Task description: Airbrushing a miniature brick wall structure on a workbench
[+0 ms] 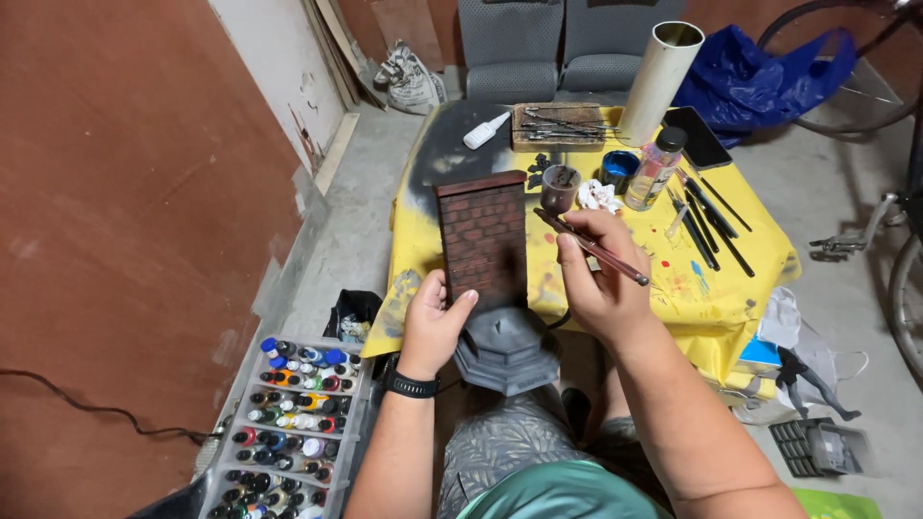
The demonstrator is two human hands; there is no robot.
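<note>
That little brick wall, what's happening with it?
A person sits at a low table with a paint-stained yellow cloth. Their left hand grips the model brick wall, which stands upright on a grey base. Their right hand holds a thin paintbrush beside the wall, its tip pointing towards a small dark paint pot. More brushes lie on the cloth, and a tray of paint bottles sits on the floor.

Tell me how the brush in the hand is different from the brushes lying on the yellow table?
The brush in the right hand is reddish-brown and held off the table; the loose brushes look black and lie flat on the yellow table. The held one is alone; the others are several, side by side. All are long and thin.
</note>
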